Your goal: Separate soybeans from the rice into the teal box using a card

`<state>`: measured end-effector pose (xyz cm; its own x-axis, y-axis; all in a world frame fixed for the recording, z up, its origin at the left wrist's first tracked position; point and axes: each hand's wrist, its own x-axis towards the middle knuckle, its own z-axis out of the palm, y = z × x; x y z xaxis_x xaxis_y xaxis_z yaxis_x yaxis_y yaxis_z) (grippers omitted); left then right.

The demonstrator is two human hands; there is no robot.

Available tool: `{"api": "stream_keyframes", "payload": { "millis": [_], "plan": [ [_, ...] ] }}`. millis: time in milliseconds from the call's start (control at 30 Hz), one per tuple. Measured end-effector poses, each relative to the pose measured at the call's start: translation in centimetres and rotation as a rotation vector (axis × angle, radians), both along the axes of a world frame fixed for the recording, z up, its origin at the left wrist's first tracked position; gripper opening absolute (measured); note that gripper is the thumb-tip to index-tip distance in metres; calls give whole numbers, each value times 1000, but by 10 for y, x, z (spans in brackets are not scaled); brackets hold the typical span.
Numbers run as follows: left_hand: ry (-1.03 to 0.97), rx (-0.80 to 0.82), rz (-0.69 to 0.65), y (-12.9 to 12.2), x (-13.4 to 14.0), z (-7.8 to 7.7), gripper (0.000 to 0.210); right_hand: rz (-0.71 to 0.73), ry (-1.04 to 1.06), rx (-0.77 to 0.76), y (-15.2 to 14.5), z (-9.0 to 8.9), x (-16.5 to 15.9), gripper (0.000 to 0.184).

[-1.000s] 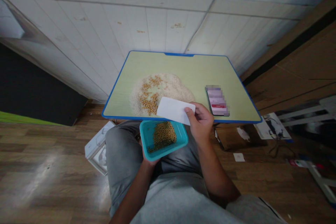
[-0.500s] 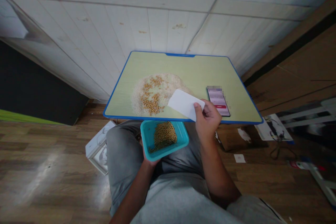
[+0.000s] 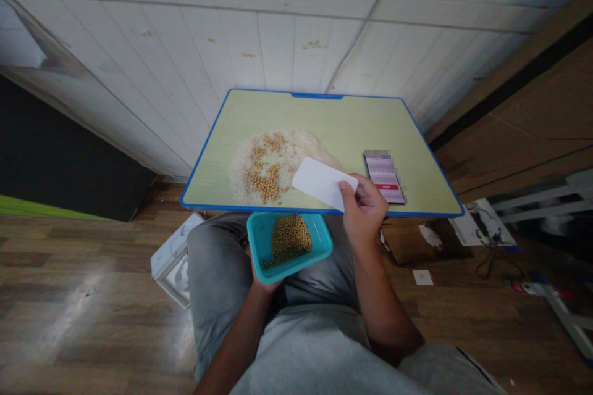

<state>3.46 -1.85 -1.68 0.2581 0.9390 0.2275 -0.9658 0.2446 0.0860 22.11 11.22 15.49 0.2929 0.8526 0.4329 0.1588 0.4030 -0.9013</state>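
My right hand [image 3: 365, 207] pinches a white card [image 3: 323, 183] between thumb and fingers, held over the front of a small table [image 3: 370, 117]. Left of the card, white rice grains [image 3: 306, 143] are spread on the tabletop, with round tan beans [image 3: 265, 182] scattered among them. My left hand [image 3: 266, 284] grips a turquoise plastic tub [image 3: 319, 251] from below, just under the table's front edge; most of its fingers are hidden. Inside the tub lies a heap of the same kind of round beans [image 3: 291, 237], gathered towards the far side.
A phone [image 3: 385, 178] with a lit screen lies on the table's right side. White plank wall [image 3: 278, 49] stands behind the table. On the floor are a white box-like object [image 3: 173, 259] at left and a brown cardboard box [image 3: 407, 245] at right.
My right hand and the card have shifted very slightly left. The tub, the beans and the rice look the same.
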Motion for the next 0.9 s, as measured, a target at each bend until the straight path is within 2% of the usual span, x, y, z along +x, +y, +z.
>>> {"api": "stream_keyframes", "payload": {
  "millis": [200,433,567,700,900],
  "plan": [
    [-7,-16,4,1,0,-2,89,2,-6,19,-2,1,0,22],
    [-9,-20,4,-1,-1,3,92,-103,-69,53,-4,3,6,21],
    [-20,-23,-9,-1,-1,3,87,-108,-114,53,-6,5,9,22],
    [-13,-51,-12,-2,-2,2,94,-134,-140,66,-7,6,10,22],
    [10,-94,-14,-5,-6,-6,99,-141,-152,75,-8,7,10,20]
  ]
}}
